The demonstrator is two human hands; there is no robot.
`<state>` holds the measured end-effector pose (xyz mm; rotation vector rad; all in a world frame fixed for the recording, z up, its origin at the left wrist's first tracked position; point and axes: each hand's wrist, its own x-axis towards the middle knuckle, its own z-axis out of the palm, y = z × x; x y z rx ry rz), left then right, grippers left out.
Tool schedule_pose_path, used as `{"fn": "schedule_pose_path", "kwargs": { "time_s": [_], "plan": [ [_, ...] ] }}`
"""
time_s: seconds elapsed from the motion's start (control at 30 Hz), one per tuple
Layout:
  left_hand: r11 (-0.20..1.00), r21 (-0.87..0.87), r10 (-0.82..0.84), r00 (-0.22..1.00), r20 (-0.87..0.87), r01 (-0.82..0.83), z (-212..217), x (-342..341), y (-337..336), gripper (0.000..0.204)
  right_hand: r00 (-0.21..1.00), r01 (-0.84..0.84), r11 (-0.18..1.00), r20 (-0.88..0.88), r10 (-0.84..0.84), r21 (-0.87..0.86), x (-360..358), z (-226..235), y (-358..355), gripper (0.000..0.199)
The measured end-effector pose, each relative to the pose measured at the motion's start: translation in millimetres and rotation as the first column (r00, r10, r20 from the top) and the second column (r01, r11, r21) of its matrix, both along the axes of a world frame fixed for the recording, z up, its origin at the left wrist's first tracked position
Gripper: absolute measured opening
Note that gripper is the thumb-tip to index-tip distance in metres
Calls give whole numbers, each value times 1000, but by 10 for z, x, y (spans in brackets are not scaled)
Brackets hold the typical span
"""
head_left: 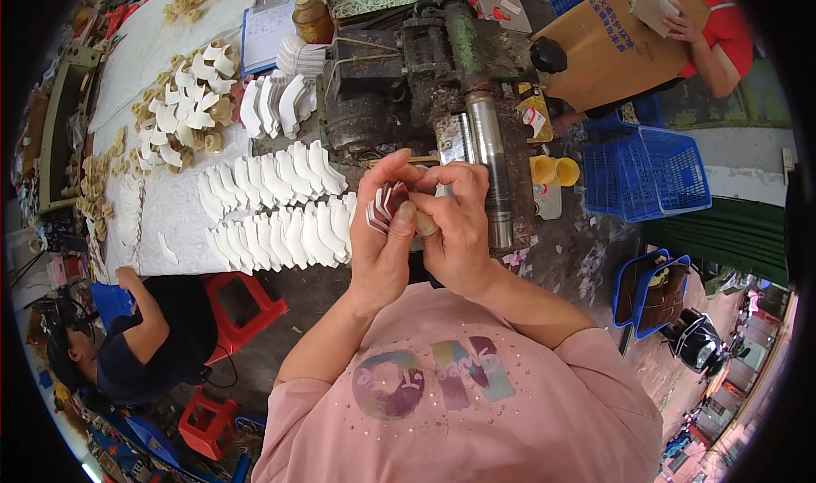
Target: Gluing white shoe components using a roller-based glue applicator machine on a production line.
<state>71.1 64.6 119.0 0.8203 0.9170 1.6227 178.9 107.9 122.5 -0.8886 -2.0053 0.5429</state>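
In front of my chest, both hands meet just before the machine's steel shaft. My left hand is closed on a small stack of bent pieces, with white edges and a dark reddish-brown face. Beside it, my right hand has its fingers curled in. A small tan roundish piece shows between thumb and fingers there, mostly hidden. Left of my hands, two rows of white curved pieces stand packed side by side on the pale table. Further back is another white group.
A dark, greasy machine fills the space ahead. White and tan pieces lie heaped on the table. Blue baskets and a person holding a cardboard sheet are at right. Another person and red stools are at left.
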Motion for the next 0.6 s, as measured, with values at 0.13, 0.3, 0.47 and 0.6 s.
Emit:
{"fn": "schedule_pose_path", "kwargs": {
  "time_s": [0.13, 0.3, 0.47, 0.6],
  "plan": [
    [992, -120, -26, 997, 67, 34, 86, -5, 38, 46, 992, -72, 974, -121, 46, -215, 136, 119, 53, 9],
    [973, -217, 85, 995, 49, -72, -130, -305, 124, 33, 976, 6, 925, -198, -88, -380, 764, 476, 466, 13],
    [959, -216, -222, 959, -176, 183, -175, -114, 104, 32, 1000, -17, 867, 9, 25, -498, 1029, 415, 629, 10],
    [947, -93, -299, 949, 99, 308, 225, 108, 222, 42, 991, -131, 933, -12, 135, -334, 661, 331, 340, 12]
  ]
}}
